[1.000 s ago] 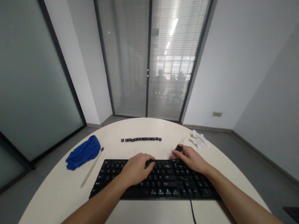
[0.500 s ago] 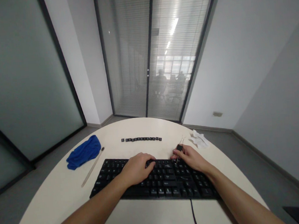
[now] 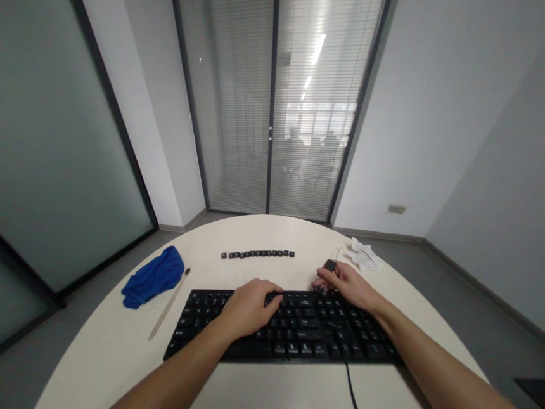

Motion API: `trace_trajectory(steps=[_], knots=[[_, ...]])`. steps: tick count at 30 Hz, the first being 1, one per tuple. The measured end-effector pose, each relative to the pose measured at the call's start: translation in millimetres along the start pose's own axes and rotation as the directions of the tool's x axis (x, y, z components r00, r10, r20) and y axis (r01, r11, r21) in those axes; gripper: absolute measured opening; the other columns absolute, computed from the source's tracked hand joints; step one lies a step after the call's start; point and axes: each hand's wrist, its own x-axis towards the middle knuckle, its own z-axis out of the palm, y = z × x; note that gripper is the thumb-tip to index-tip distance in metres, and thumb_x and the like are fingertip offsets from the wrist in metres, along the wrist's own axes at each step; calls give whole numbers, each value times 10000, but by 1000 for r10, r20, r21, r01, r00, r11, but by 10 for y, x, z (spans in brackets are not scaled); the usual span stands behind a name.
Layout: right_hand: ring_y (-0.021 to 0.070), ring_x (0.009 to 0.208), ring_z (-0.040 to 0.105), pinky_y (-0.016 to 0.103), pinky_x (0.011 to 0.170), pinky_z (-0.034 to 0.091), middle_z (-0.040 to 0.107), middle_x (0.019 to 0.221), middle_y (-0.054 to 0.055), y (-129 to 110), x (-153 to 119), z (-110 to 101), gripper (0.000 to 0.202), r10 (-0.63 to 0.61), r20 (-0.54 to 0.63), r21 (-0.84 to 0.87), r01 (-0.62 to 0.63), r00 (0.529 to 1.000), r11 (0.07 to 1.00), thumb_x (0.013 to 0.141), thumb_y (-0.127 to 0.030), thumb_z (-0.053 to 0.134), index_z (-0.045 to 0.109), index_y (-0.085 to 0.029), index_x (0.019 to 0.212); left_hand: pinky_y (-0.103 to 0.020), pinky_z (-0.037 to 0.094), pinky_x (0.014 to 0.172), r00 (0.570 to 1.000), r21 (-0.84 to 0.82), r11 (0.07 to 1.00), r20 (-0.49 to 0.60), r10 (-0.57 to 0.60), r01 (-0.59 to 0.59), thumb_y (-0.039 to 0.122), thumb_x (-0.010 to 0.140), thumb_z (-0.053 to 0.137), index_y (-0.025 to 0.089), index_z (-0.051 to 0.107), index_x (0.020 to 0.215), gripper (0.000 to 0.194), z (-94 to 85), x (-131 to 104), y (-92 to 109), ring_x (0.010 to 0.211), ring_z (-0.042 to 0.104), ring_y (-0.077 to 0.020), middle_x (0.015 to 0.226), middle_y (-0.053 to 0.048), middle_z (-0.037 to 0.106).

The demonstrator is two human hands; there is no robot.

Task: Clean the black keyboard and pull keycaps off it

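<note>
A black keyboard (image 3: 308, 338) lies across the near part of the round table. My left hand (image 3: 250, 307) rests over its upper rows, fingers at the far edge and thumb on the keys, gripping it. My right hand (image 3: 349, 284) is closed around a keycap puller (image 3: 330, 265) above the keyboard's upper right part. The puller has a small black grip, and thin wires stick out past it. Its lower end is hard to make out among the fingers and keys. Beyond the keyboard, a row of several loose black keycaps (image 3: 258, 254) lies on the table.
A crumpled blue cloth (image 3: 155, 277) lies at the left, beside a thin brush (image 3: 169, 306) with a dark tip. White crumpled tissue (image 3: 363, 255) sits at the right edge of the table (image 3: 101, 372). The keyboard's cable (image 3: 352, 391) runs toward me.
My right hand has shifted very slightly and tilted the keycap puller; its lower wire, visible before, is now mostly hidden. My left hand and the keyboard stay in place.
</note>
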Motion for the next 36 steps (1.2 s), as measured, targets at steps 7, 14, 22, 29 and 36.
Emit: trace_trajectory(steps=[7, 14, 22, 29, 36], knots=[[202, 750, 686, 327, 698, 518, 765, 905, 102, 8, -13, 28, 437, -5, -7, 21, 5, 1000, 1000, 878, -601, 526, 600, -172, 840, -358, 477, 917, 1000, 2, 1000, 10, -10, 10, 364, 934, 482, 242, 698, 1087, 292, -18, 1, 25, 1012, 626, -229, 1075, -32, 722], [191, 718, 669, 322, 687, 512, 758, 890, 105, 34, 20, 11, 524, 38, -19, 8, -38, 999, 999, 876, -641, 488, 658, -145, 871, -357, 480, 917, 1000, 12, 1000, 10, -9, 9, 362, 932, 480, 236, 697, 1080, 291, -8, 7, 13, 1016, 627, -230, 1080, -36, 720], [198, 791, 684, 336, 733, 551, 746, 954, 105, 104, 60, 9, 471, 60, -109, 106, -48, 992, 993, 840, -637, 545, 627, -176, 893, -358, 478, 925, 1000, 8, 1000, 3, -15, 15, 366, 934, 479, 240, 692, 1088, 292, -9, 1, 15, 1025, 628, -230, 1092, -34, 718], [181, 673, 628, 291, 637, 486, 716, 740, 42, 134, 72, 24, 444, 30, -116, -94, -41, 993, 995, 829, -581, 587, 700, -157, 902, -356, 473, 918, 1000, 10, 1000, 1, -7, 7, 357, 934, 486, 243, 694, 1080, 279, 5, 2, -4, 1018, 630, -225, 1074, -28, 719], [227, 815, 655, 333, 762, 492, 732, 882, 71, 44, 37, 10, 447, -29, -152, -110, 12, 988, 994, 872, -572, 539, 717, -168, 938, -352, 474, 910, 1000, 8, 1000, 3, -1, 1, 355, 935, 485, 246, 694, 1080, 276, -14, -3, 12, 1014, 629, -226, 1071, -26, 720]])
